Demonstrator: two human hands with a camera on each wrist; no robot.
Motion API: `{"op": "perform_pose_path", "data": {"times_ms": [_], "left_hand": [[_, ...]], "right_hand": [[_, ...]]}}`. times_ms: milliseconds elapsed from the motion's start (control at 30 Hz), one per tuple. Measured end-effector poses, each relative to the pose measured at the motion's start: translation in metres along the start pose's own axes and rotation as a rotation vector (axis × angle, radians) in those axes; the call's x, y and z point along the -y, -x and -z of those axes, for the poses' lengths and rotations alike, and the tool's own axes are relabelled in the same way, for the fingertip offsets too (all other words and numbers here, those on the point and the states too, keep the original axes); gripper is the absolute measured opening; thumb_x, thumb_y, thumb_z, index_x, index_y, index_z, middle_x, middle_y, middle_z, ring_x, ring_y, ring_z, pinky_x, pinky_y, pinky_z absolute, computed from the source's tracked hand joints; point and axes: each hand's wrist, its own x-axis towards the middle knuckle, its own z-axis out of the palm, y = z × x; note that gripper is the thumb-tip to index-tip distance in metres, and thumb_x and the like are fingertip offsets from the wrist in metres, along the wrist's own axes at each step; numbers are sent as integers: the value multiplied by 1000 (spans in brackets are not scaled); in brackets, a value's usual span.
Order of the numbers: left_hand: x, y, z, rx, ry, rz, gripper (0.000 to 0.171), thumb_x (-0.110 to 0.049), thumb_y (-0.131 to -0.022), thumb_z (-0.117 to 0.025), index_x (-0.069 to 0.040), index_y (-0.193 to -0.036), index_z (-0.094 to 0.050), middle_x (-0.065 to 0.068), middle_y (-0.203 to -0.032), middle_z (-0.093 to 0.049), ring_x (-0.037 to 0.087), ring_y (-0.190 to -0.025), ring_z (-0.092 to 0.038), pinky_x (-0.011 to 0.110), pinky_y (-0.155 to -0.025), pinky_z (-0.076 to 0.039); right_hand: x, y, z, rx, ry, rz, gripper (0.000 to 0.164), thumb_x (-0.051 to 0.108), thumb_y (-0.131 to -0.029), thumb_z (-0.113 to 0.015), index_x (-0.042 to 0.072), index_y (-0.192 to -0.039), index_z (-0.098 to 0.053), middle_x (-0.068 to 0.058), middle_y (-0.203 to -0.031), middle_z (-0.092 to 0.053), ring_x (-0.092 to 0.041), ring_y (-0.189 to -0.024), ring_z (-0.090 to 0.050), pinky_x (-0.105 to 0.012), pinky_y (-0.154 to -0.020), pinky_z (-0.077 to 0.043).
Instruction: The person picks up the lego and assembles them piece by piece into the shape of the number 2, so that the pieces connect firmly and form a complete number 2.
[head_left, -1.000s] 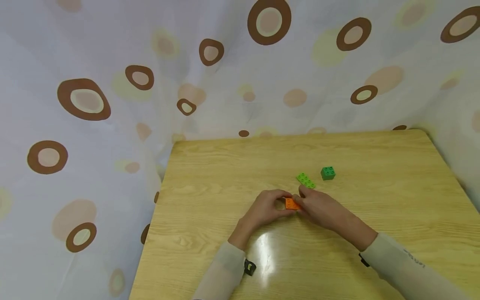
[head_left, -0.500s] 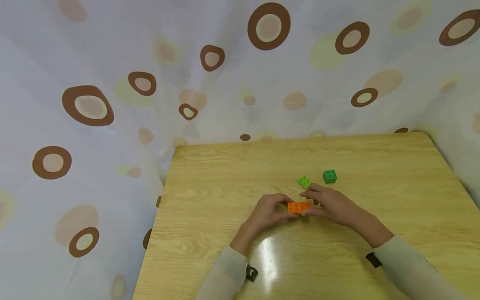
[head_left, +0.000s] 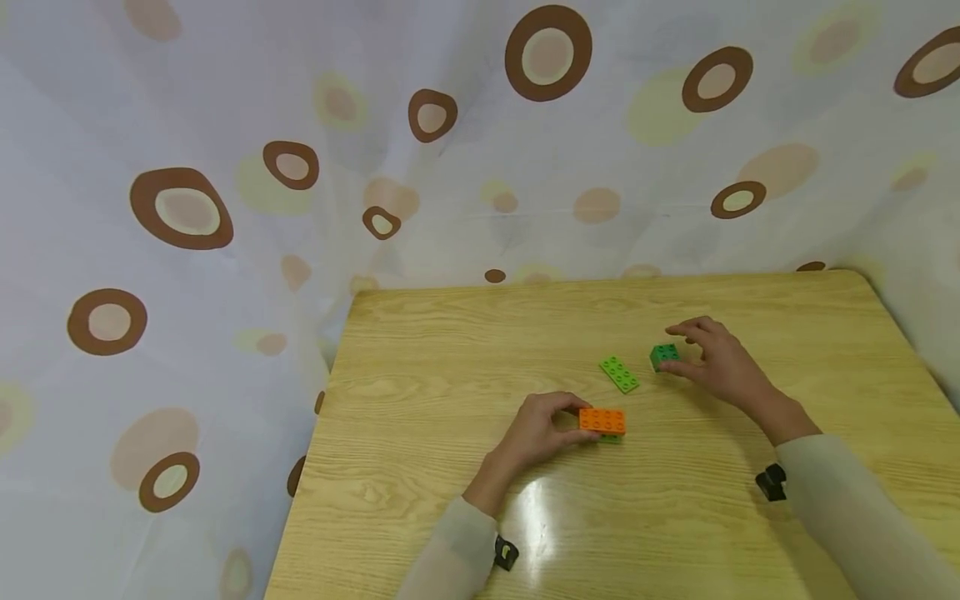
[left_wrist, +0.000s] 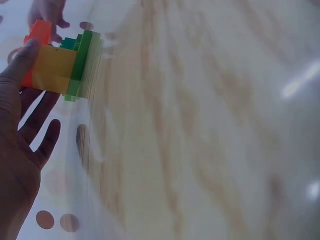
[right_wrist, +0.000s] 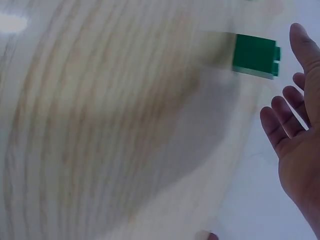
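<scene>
Thumb and fingers of my left hand (head_left: 534, 432) pinch a small stack of toy building bricks. An orange brick (head_left: 602, 420) tops the stack. In the left wrist view a yellow brick (left_wrist: 53, 69) sits between the orange and a light green plate (left_wrist: 81, 65) at the bottom. My right hand (head_left: 722, 362) hovers over the table by a dark green brick (head_left: 663, 357), thumb and fingers spread on either side. In the right wrist view a gap shows between that hand and the brick's studded top. Another light green studded plate (head_left: 619, 374) lies between both hands.
The wooden table (head_left: 435, 350) carries these pieces. A patterned curtain (head_left: 465, 183) rises behind the table and along its left and right sides. Each wrist wears a small black device (head_left: 506, 552).
My right hand has let go of the brick stack and moved right and away to the dark green brick. My left hand keeps hold of the stack, nearly in place.
</scene>
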Motion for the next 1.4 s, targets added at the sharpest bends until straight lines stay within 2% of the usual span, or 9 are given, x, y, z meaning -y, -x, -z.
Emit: {"op": "perform_pose_path", "data": {"times_ms": [167, 333, 400, 500, 600, 767, 933, 1133, 1400], "left_hand": [[-2, 0, -2, 3, -19, -16, 36, -35, -88, -88, -21, -119, -76, -13, -111, -76, -4, -103, -66, 18, -99, -51], [-4, -1, -1, 1, -50, -15, 36, -37, -88, -88, -22, -119, -76, -13, -110, -76, 2, -103, -69, 19, -98, -51], [-4, -1, -1, 2, -62, -20, 36, -37, -89, -88, -22, -119, -76, -13, -111, -76, 1, -102, -69, 19, -98, -51], [-4, -4, 0, 14, -111, -34, 36, -40, -90, -86, -22, -119, -75, -13, -111, -76, -2, -102, -68, 17, -98, -50], [-7, -6, 3, 32, -217, -42, 38, -46, -91, -84, -22, -120, -75, -13, -113, -76, -1, -102, -68, 21, -101, -49], [-19, -8, 13, 64, -404, -34, 49, -53, -91, -82, -21, -127, -74, -11, -122, -75, 4, -113, -68, 37, -115, -41], [-36, -9, 21, 58, -476, -57, 49, -53, -92, -80, -22, -129, -74, -11, -124, -75, 8, -118, -66, 40, -116, -39], [-53, -13, 26, 55, -571, -125, 36, -47, -92, -83, -22, -117, -80, -10, -115, -77, 9, -109, -70, 39, -108, -47], [-57, -17, 26, 78, -524, -146, 23, -34, -90, -87, -19, -107, -83, -8, -108, -79, 6, -101, -73, 30, -98, -54]], "right_hand": [[-13, 3, -9, 42, -12, -41, 57, 25, -97, -80, -3, -142, -59, -23, -136, -55, -47, -120, -55, -67, -89, -52], [-11, 2, -14, 71, 17, -48, 48, 25, -99, -78, -1, -136, -64, -21, -129, -61, -45, -118, -56, -65, -93, -50], [-7, 2, -14, 56, 35, -34, 44, 25, -98, -79, 0, -131, -66, -19, -124, -64, -42, -114, -59, -61, -89, -52], [5, 3, -11, 4, 49, 8, 40, 25, -96, -81, 2, -126, -69, -15, -118, -66, -37, -108, -62, -56, -84, -54], [26, 5, -4, -44, 55, 72, 36, 22, -94, -84, 6, -123, -70, -8, -113, -67, -32, -102, -64, -51, -78, -55], [72, 16, 5, -38, 47, 156, 37, 18, -89, -88, 9, -121, -72, -2, -110, -67, -26, -101, -65, -48, -75, -55], [103, 30, -5, -34, 38, 214, 39, 15, -83, -92, 8, -117, -73, 0, -110, -68, -20, -98, -66, -46, -76, -59], [117, 40, -25, -20, 46, 200, 40, 18, -82, -93, 9, -117, -75, -2, -111, -69, -22, -99, -69, -45, -79, -61], [117, 45, -36, -28, 52, 206, 39, 17, -83, -92, 9, -116, -75, 1, -107, -69, -17, -93, -69, -39, -74, -61]]}}
